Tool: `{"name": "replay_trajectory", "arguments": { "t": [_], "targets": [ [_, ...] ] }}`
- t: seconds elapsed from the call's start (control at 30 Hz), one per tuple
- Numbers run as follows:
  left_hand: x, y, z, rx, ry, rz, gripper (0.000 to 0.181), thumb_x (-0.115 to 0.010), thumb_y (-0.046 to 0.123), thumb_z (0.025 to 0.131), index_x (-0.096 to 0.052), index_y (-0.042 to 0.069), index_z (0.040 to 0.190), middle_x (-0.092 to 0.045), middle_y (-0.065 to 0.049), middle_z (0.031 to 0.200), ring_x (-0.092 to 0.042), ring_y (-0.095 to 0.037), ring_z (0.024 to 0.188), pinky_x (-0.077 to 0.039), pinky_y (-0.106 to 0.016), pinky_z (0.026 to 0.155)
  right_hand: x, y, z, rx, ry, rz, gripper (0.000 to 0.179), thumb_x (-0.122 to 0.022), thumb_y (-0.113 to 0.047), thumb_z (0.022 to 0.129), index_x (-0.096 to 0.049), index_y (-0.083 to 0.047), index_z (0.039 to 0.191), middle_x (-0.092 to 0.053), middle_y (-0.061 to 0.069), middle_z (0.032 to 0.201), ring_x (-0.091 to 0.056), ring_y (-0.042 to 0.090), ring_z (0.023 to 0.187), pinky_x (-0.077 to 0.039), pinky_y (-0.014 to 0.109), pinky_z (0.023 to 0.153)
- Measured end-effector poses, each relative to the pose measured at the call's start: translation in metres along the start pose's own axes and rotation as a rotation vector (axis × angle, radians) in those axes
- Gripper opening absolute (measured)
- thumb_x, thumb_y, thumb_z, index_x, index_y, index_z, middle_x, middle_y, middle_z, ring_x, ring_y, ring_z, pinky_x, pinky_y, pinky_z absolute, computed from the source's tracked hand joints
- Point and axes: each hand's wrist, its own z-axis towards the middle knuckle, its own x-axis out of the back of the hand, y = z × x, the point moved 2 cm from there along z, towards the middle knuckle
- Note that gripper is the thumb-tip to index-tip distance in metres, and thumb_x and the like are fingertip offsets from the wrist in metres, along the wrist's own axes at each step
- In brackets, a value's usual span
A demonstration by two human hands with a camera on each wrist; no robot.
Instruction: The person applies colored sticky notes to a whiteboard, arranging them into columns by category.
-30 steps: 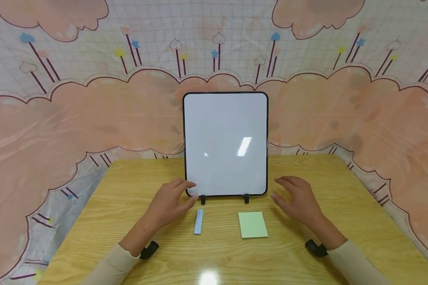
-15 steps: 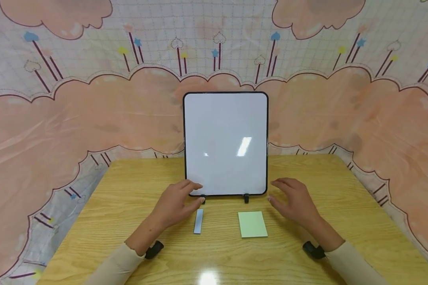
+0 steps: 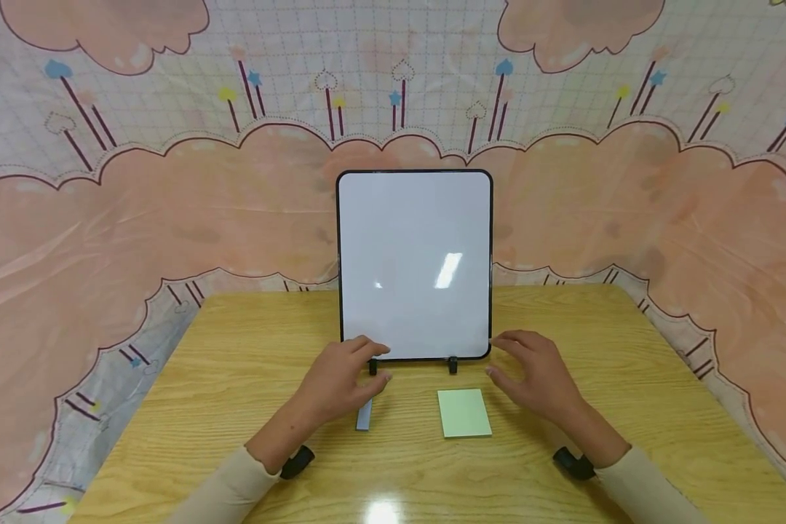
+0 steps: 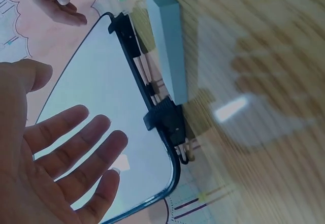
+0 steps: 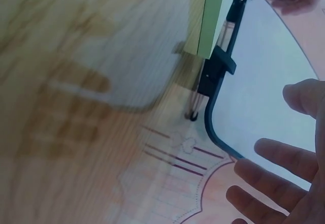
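My left hand (image 3: pixel 342 380) hovers over the table with relaxed, spread fingers and holds nothing. Below it lies a slim blue-grey pad (image 3: pixel 364 416), partly covered by the hand in the head view; the left wrist view shows it whole as a narrow block (image 4: pixel 167 46). My right hand (image 3: pixel 538 375) is also held up with loose fingers, to the right of a square light-green sticky note pad (image 3: pixel 464 413). In the right wrist view the green pad (image 5: pixel 213 18) shows its edge. Behind both pads stands a whiteboard (image 3: pixel 414 255) with a black frame.
Two black stand feet (image 3: pixel 453 365) support the whiteboard at its lower edge. The wooden table (image 3: pixel 249 335) carries everything and reflects the light. A patterned cloth (image 3: pixel 236 211) hangs behind and along the sides. Black wrist mounts (image 3: pixel 298 463) sit under both forearms.
My left hand has moved right and slightly nearer to me, now overlapping the blue-grey pad. The right hand has shifted slightly left toward the green pad. The pads and board have stayed put.
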Motion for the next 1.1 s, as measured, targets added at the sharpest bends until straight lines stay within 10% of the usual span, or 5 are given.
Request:
{"name": "replay_trajectory", "arguments": {
  "t": [1.1],
  "targets": [
    [-0.014,0.031,0.013,0.009,-0.121,-0.022,0.037,-0.071,0.039,0.101,-0.074,0.015,0.129,-0.073,0.000,0.119,-0.070,-0.020,0.108,-0.055,-0.049,0.093,-0.004,-0.026,-0.001,0.050,-0.097,0.006,0.045,-0.089,-0.029,0.085,-0.077,-0.005,0.122,-0.072,0.011,0.125,-0.066,0.034,0.117,-0.054,0.059,0.098]
  ]
}}
